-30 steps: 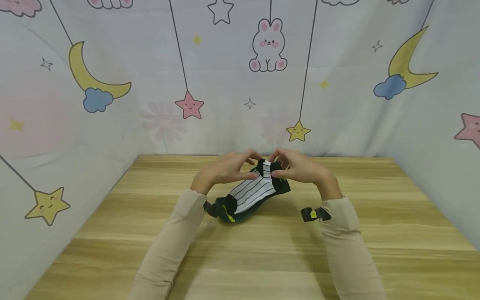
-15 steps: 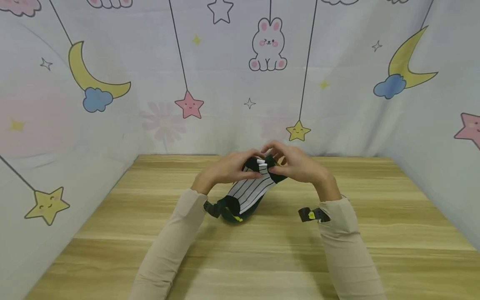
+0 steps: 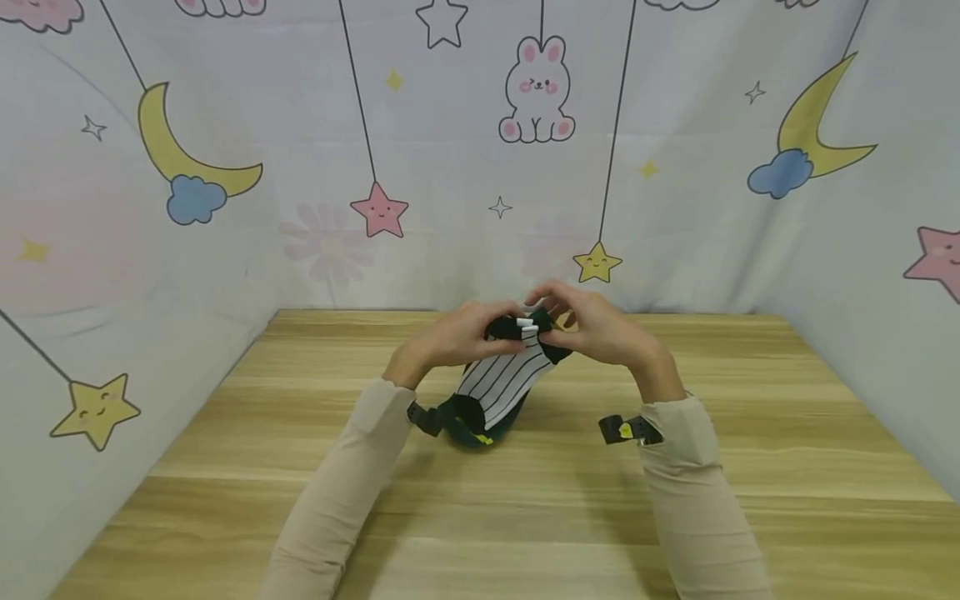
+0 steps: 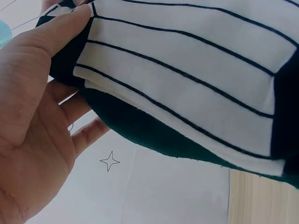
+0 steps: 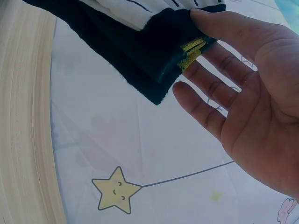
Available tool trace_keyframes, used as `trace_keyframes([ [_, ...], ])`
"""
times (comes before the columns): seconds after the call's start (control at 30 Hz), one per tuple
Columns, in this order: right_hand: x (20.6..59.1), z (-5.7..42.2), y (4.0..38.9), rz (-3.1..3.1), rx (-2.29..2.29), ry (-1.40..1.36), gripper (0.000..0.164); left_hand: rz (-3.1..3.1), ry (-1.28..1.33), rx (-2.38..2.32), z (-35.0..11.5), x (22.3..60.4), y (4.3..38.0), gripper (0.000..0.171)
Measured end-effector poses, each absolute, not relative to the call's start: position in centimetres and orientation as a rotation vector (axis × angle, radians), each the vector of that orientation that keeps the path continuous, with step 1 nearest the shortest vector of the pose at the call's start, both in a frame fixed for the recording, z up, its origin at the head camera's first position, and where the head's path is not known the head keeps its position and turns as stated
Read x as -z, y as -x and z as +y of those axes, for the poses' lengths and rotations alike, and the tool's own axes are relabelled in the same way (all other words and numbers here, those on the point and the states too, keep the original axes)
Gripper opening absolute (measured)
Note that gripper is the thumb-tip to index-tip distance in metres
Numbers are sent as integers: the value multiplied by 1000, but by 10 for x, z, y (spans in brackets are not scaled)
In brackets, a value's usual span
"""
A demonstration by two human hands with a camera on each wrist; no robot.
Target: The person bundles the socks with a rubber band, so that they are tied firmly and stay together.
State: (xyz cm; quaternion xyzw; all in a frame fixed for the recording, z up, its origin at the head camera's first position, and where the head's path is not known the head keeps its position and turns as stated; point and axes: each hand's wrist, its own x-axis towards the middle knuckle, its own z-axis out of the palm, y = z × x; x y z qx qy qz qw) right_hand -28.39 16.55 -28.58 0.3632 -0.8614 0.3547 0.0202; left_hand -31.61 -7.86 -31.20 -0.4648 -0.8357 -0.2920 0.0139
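Note:
A pair of socks (image 3: 506,379), black and dark green with a white panel of thin dark stripes, hangs tilted between both hands over the table. My left hand (image 3: 457,337) pinches the upper edge, its thumb on the striped side. The right hand (image 3: 600,329) pinches the cuff end. In the right wrist view two dark cuff layers (image 5: 163,70) with yellow lettering lie between thumb and fingers. The left wrist view shows the white striped panel (image 4: 187,70) with a green layer (image 4: 145,126) behind it. The upper edge is bunched, and some fingertips are hidden behind the fabric.
The wooden table (image 3: 487,517) spreads beneath both arms. A white cloth backdrop (image 3: 450,150) printed with moons, stars and a rabbit stands behind it and at the sides. Dark wrist straps (image 3: 630,429) hang below the sleeves.
The right hand has shifted slightly up and left. The socks' upper edge has gathered between the hands, showing more black by the left fingers, and the lower end has swung slightly right.

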Motion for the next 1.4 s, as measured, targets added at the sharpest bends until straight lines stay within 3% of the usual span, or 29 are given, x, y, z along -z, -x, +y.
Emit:
trace_keyframes([
  [0.33, 287, 170, 287, -2686, -1161, -1104, 39, -2523, 1411, 1023, -79, 310, 315, 24],
  [0.8, 288, 183, 288, -2729, -1224, -1052, 37, -2465, 1365, 1090, -80, 309, 314, 29],
  [1.4, 287, 221, 286, -2856, -1050, -829, 30, -2425, 1382, 1018, -82, 308, 314, 21],
])
